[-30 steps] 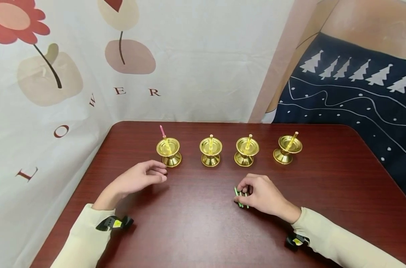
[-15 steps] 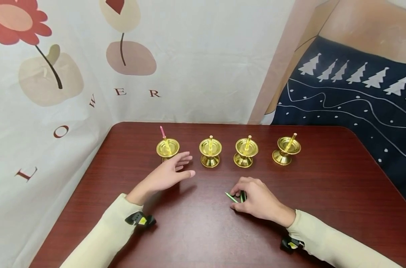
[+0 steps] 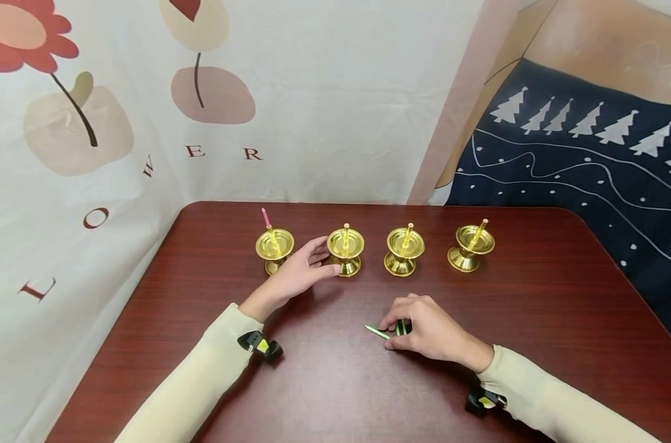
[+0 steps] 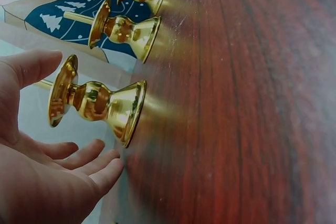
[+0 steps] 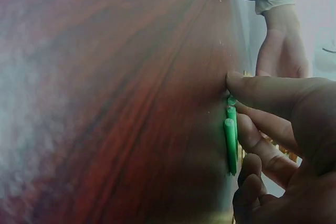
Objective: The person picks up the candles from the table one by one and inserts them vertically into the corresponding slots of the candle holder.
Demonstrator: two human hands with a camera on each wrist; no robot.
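Note:
My left hand (image 3: 297, 274) is at the second brass candle holder (image 3: 345, 243) from the left. In the left wrist view its thumb and fingers spread around that holder (image 4: 97, 100), thumb by the dish and fingertips near the base. My right hand (image 3: 424, 326) is low over the table, thumb and forefinger pinching one thin green candle (image 3: 376, 331) that points left. Beneath its palm lie more green candles (image 3: 401, 327), partly hidden by the fingers. The right wrist view shows green candles (image 5: 230, 145) beside the curled fingers.
A pink candle (image 3: 266, 218) stands in the leftmost brass holder (image 3: 275, 244), partly behind my left hand. Two further holders, the third (image 3: 404, 246) and the rightmost (image 3: 471, 243), stand along the back of the dark red table (image 3: 335, 381). Printed cloth (image 3: 335, 111) hangs behind.
My left hand has moved right, from the leftmost holder to the second one. Under my right fingers, one green candle has slid left and turned away from the others.

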